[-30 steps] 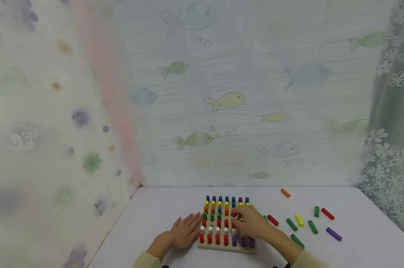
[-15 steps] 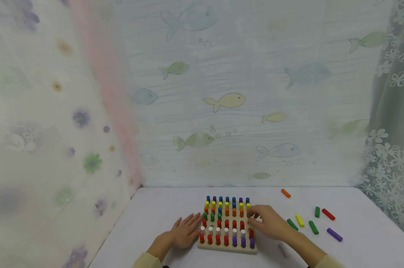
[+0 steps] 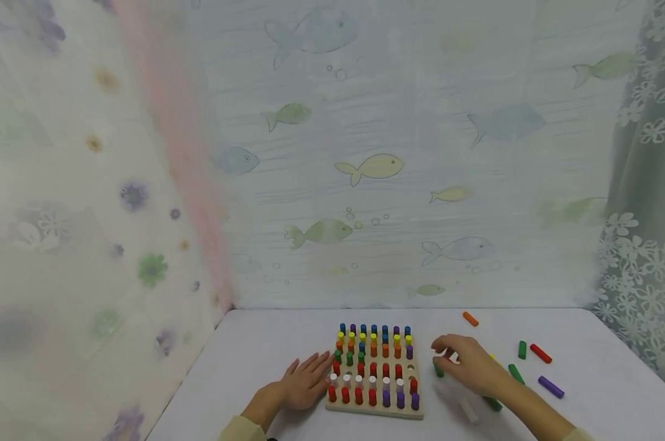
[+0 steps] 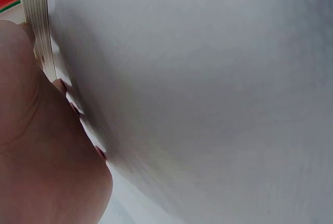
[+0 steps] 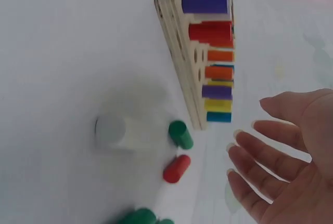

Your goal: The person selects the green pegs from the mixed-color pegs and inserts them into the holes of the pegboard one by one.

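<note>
A wooden pegboard (image 3: 376,411) stands on the table, with rows of upright coloured pegs. My left hand (image 3: 304,383) lies flat, its fingers at the board's left edge; in the left wrist view the hand (image 4: 47,146) is beside the board's side (image 4: 39,21). My right hand (image 3: 467,361) hovers right of the board, close to a green peg (image 3: 439,370). In the right wrist view that hand (image 5: 286,167) has spread, relaxed fingers and nothing between them. A purple peg (image 3: 409,352) stands at the board's right edge, near bare holes (image 3: 411,367).
Loose pegs lie to the right: a white peg (image 3: 467,409), a purple peg (image 3: 551,386), a red peg (image 3: 540,353), an orange peg (image 3: 470,318) and several green ones, one (image 3: 522,350) farther back. My right arm partly covers some of them. A patterned curtain (image 3: 393,275) hangs behind the table.
My right hand has moved rightward from the board to beside the loose green peg. A purple peg now shows upright where that hand was half a second ago. My left hand has stayed put.
</note>
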`<state>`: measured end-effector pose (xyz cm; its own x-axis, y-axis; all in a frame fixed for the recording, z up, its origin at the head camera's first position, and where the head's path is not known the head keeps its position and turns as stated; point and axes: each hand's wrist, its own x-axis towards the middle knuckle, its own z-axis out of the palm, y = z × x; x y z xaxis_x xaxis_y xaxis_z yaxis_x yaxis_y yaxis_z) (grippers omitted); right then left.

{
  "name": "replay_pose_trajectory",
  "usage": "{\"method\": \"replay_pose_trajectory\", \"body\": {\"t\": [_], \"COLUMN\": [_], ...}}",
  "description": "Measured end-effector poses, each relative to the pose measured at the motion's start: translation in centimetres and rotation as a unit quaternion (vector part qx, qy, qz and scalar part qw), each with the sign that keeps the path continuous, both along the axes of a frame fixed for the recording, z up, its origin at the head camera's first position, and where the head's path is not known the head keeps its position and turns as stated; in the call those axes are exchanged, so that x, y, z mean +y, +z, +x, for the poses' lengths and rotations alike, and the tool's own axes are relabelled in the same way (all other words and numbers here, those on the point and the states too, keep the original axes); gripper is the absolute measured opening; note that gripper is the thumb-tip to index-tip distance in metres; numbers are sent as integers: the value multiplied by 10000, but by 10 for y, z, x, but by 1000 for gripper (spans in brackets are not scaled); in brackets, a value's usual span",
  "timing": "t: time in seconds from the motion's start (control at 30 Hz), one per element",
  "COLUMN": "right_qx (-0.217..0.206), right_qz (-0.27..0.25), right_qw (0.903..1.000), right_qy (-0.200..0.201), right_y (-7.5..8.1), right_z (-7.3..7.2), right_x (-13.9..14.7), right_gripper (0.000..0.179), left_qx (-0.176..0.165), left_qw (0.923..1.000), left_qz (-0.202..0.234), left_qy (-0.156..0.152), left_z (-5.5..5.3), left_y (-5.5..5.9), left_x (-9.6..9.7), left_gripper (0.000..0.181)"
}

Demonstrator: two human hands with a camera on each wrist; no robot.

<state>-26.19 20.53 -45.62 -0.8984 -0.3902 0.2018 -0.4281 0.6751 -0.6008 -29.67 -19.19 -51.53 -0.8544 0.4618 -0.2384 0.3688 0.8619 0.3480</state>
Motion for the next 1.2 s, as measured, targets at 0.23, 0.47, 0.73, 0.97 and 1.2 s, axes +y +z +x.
{"method": "replay_pose_trajectory", "body": {"t": [0.23, 0.47, 0.73, 0.97, 1.2], "right_qx": [122, 384, 288, 102, -559], "right_qz": [73, 22, 191, 416, 651], "right_qw": [9981, 9950, 9877, 9777, 9654], "right_qy": [-602, -917, -1523, -2056, -2461], "right_y": [4, 5, 9, 4, -5], "right_z": [3, 7, 6, 1, -1], "right_x": [23, 42, 64, 89, 106], "right_gripper": [26, 29, 32, 40, 47], "left_qx": [-21, -14, 70, -21, 31], "left_qw": [10000, 10000, 9999, 10000, 10000], "left_qz": [-13, -7, -110, -84, -43], "left_qy": [11, -3, 19, 16, -40], "left_z": [2, 2, 3, 2, -2], "left_y": [3, 3, 4, 5, -4], "left_x": [0, -1, 1, 2, -2], "left_gripper": [68, 68, 66, 67, 68]}}
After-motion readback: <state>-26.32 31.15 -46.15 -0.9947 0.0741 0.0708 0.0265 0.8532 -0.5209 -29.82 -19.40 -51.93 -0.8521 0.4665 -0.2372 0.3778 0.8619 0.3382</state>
